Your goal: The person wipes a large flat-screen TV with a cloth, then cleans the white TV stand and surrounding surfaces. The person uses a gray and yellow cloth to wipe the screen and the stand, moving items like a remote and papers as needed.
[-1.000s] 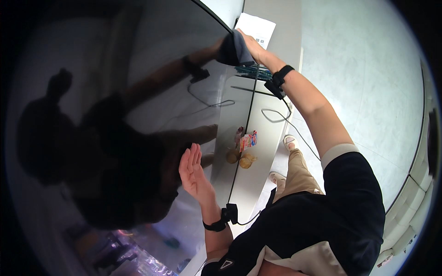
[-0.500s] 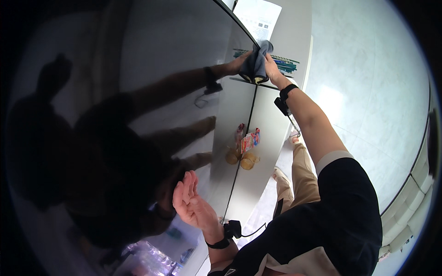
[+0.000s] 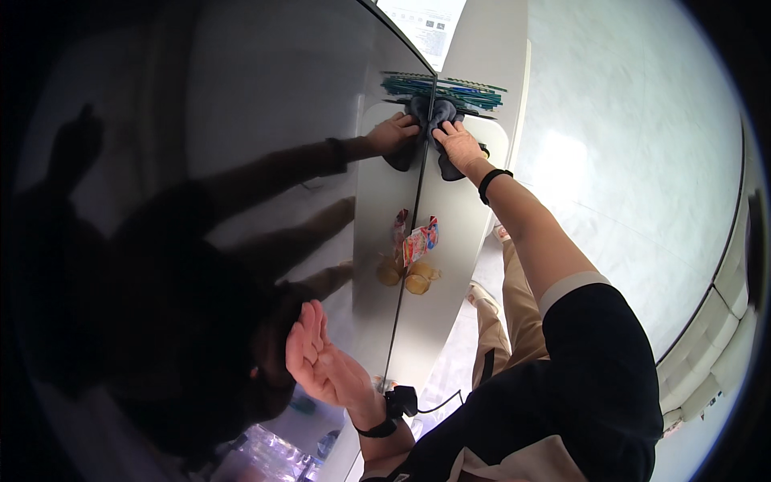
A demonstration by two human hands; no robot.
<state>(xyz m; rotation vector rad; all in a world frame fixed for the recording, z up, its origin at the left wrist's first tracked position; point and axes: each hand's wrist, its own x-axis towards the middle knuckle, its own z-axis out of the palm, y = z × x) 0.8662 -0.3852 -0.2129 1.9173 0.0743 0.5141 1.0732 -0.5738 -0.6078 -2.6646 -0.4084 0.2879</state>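
A large glossy black screen [image 3: 265,72] stands at my left and mirrors my arms. My right hand [image 3: 464,151] reaches far forward, its fingers bent over a dark grey cloth [image 3: 443,114]. The cloth is bunched against the screen's lower edge, and part of it hangs down on the white cabinet top [image 3: 450,213]. Nearer to me, my left hand [image 3: 329,365] is raised beside the screen, empty, with fingers stretched out and held together. Whether it touches the glass I cannot tell.
Behind the cloth lies a bundle of thin green sticks [image 3: 482,95], and beyond it a white printed sheet [image 3: 422,28]. Closer along the cabinet are a red-and-white packet [image 3: 418,243] and a yellowish round object [image 3: 418,281]. A pale tufted seat [image 3: 699,361] stands at the right.
My right hand has brought the cloth down and nearer to me, from over the green sticks to the cabinet top before them. The left hand stays much as it was.
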